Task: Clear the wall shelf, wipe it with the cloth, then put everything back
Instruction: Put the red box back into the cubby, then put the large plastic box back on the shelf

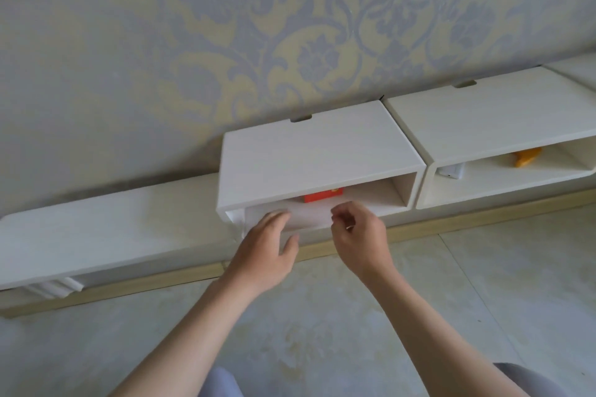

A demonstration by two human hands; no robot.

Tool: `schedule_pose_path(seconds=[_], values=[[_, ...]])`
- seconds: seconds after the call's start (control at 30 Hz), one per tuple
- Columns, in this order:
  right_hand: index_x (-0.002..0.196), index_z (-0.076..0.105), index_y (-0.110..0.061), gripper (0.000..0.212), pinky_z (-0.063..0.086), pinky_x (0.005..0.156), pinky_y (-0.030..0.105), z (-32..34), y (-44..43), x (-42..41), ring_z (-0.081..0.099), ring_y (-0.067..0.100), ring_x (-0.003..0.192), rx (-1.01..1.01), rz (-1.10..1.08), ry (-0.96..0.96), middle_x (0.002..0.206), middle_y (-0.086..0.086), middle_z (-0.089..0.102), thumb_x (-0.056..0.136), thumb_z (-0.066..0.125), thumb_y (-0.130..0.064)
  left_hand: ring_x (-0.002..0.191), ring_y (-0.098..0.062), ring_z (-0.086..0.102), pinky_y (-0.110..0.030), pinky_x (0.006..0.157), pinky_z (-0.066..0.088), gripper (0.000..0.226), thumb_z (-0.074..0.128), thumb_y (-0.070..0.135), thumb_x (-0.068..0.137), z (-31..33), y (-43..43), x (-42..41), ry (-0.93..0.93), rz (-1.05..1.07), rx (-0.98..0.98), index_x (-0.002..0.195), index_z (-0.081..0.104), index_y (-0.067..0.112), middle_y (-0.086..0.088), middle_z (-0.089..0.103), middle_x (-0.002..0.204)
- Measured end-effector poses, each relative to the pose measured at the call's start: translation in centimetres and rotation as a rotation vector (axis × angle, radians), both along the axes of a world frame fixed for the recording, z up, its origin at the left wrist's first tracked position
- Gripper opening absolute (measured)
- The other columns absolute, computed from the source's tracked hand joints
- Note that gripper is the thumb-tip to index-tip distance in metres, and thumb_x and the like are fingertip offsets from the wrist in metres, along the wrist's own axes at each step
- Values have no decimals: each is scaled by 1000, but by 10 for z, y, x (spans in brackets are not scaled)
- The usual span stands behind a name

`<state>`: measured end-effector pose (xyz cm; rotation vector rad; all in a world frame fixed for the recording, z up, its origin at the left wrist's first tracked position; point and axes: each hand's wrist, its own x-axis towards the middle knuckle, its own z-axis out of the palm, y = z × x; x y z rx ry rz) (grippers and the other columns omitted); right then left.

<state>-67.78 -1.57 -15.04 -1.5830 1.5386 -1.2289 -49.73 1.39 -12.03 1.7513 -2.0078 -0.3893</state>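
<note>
Hard to make out: a white sheet [309, 216] lies blurred along the front of the shelf's floor at frame centre. It may be the cloth, but its edges melt into the white board.
Hidden: the red box [323, 195] shows only a front strip under the shelf's top board.
Cut off: both forearms run out at the bottom edge, and the neighbouring shelf leaves the frame at the right.
Wall shelf [306, 151]: an open-fronted white box on the patterned wall, centre of frame. It holds the red box toward the back and the white sheet at the front.
Left hand [267, 248]: fingers straight and slightly apart, reaching into the opening's lower left and lying on the sheet.
Right hand [358, 235]: fingers curled in, with thumb and forefinger tips together at the sheet's front edge. I cannot tell whether they nip it.
Neighbouring shelf [483, 126]: just beside the first, right of centre. Inside are an orange thing [527, 156] at the back and a small white object [451, 172] by its left wall.
Around: a long low white ledge [96, 235] at the left, a wooden skirting strip [451, 229] below the shelves, and a pale tiled floor [322, 332].
In the way: both hands cover the wall shelf's lower front lip.
</note>
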Motion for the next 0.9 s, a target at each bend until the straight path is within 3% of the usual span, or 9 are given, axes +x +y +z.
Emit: schedule_pose_path(seconds=[0.1, 0.23, 0.33, 0.53, 0.7, 0.9], values=[[96, 71, -15, 16, 44, 70, 9, 11, 12, 16, 62, 1, 75, -26, 117, 4, 83, -12, 67, 89, 60, -5, 119, -11, 58, -9, 100, 35, 37, 62, 16, 94, 8, 23, 12, 54, -23, -78, 129, 63, 8, 0, 64, 128], [96, 70, -15, 15, 50, 72, 17, 37, 17, 43, 64, 5, 77, -73, 267, 3, 82, -13, 69, 90, 61, -6, 101, 1, 59, -4, 88, 40, 25, 63, 13, 89, 24, 38, 31, 172, 39, -191, 113, 69, 10, 6, 69, 107], [97, 70, -16, 15, 51, 72, 17, 57, 17, 64, 65, 5, 78, -121, 352, 23, 82, -12, 70, 90, 61, -6, 99, 6, 60, -4, 86, 42, 24, 64, 8, 90, 41, 44, 44, 235, 117, -248, 113, 69, 12, 9, 69, 104], [98, 69, -20, 18, 49, 73, 12, 108, 25, 112, 65, 2, 81, -71, 494, 1, 85, -14, 69, 92, 60, -6, 94, -1, 64, -12, 85, 49, 23, 62, 6, 91, 92, 63, 75, 314, 242, -250, 112, 69, 12, 10, 69, 98], [102, 69, -16, 16, 52, 75, 18, 198, 46, 128, 65, 6, 79, 67, 539, 5, 85, -9, 69, 93, 58, -7, 93, -2, 65, -14, 86, 51, 22, 62, 7, 91, 181, 87, 99, 360, 351, -140, 111, 69, 13, 12, 69, 97], [102, 68, -17, 16, 48, 73, 9, 318, 88, 126, 63, 0, 80, 192, 520, 56, 85, -13, 67, 94, 58, -9, 93, 1, 64, -7, 81, 48, 20, 62, 3, 90, 305, 129, 113, 402, 453, -46, 106, 69, 13, 9, 70, 96]])
